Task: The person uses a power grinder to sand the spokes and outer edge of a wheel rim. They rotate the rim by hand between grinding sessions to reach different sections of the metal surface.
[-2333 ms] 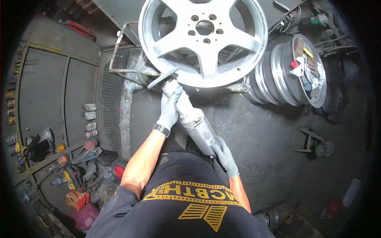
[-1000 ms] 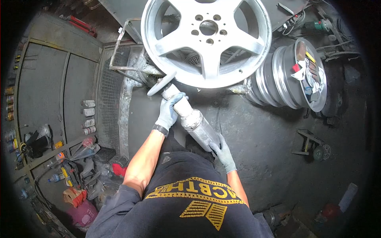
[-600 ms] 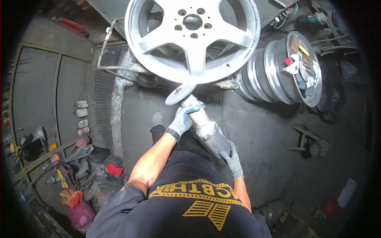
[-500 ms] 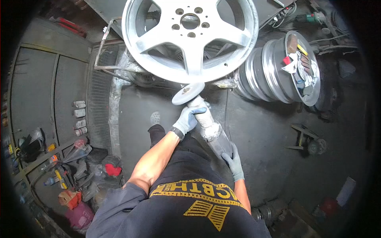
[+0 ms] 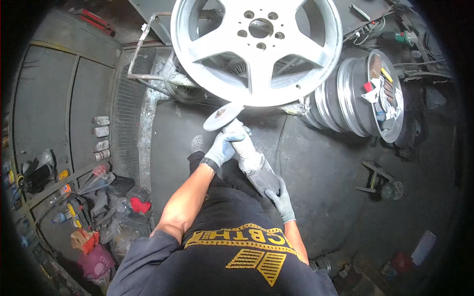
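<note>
A dusty angle grinder (image 5: 253, 162) with a flat round disc (image 5: 222, 117) is held across the front of my body. My left hand (image 5: 224, 147), in a pale glove, is wrapped round its neck just behind the disc. Farther back, my gloved right hand (image 5: 281, 201) grips the rear of the body. Above the disc stands a pale five-spoke wheel rim (image 5: 260, 66), its face towards me. The disc's upper edge comes close to the rim's lower lip in this view.
To the right, a second rim (image 5: 340, 98) on its side carries rags and small tools. A metal stand (image 5: 374, 176) is on the floor at right. Tins (image 5: 101, 131) line the left, above bags and clutter. A tubular frame (image 5: 132, 61) juts out beside the wheel.
The view has shifted, so the wheel appears farther right and slightly lower. The grinder and both hands now appear a little to the left, with the same grip.
</note>
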Available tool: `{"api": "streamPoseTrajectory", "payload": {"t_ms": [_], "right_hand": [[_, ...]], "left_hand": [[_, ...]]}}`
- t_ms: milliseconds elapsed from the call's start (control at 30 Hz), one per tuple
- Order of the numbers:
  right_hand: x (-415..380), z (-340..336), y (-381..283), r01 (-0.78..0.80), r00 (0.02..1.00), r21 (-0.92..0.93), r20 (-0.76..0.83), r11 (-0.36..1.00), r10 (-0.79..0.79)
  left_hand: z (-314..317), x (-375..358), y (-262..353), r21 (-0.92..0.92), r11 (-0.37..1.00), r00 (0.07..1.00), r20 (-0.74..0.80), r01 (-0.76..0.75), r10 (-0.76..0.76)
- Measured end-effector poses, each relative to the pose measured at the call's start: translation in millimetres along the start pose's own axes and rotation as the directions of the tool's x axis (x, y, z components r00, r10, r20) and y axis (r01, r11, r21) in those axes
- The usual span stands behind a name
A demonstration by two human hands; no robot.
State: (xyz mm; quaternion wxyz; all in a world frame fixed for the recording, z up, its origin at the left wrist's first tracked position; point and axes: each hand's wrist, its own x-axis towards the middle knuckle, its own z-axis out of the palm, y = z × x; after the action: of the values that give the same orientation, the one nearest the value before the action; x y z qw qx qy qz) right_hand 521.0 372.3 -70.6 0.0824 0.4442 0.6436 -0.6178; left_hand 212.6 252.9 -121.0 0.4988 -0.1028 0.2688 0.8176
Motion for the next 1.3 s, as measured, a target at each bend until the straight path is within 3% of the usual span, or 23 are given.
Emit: {"api": "streamPoseTrajectory", "payload": {"t_ms": [367, 467, 600, 800, 867, 933, 1067, 1300], "right_hand": [[39, 44, -29, 0.077, 0.995, -0.048, 0.073, 0.996, -0.074], [30, 32, -35, 0.078, 0.995, -0.014, 0.062, 0.997, -0.077], [4, -5, -26, 0.016, 1.000, 0.023, 0.022, 1.000, -0.016], [-44, -49, -3, 0.004, 0.994, 0.083, -0.108, 0.997, 0.005], [-56, -50, -11, -0.017, 0.989, 0.261, -0.139, 0.965, 0.055], [-63, -49, -9, -0.022, 0.986, 0.243, -0.155, 0.970, 0.061], [-63, -39, -11, -0.057, 0.982, 0.210, -0.164, 0.976, 0.092], [-41, 4, -17, -0.076, 0.996, 0.142, -0.026, 0.987, 0.080]], "left_hand": [[-9, -9, 69, 0.028, 0.995, 0.989, -0.107, -0.101, 0.103], [6, -10, 57, 0.056, 0.989, 0.973, -0.178, -0.137, 0.145], [40, -4, 16, 0.125, 0.990, 0.967, -0.235, -0.069, 0.097], [96, 24, -49, 0.211, 0.978, 0.992, -0.124, 0.009, 0.018], [112, 30, -61, 0.204, 0.978, 0.993, -0.114, 0.050, -0.027], [118, 35, -65, 0.234, 0.972, 0.993, -0.114, 0.034, -0.007], [108, 28, -57, 0.241, 0.969, 0.988, -0.157, 0.045, -0.007], [60, -9, -1, 0.243, 0.965, 0.948, -0.271, -0.099, 0.166]]}}
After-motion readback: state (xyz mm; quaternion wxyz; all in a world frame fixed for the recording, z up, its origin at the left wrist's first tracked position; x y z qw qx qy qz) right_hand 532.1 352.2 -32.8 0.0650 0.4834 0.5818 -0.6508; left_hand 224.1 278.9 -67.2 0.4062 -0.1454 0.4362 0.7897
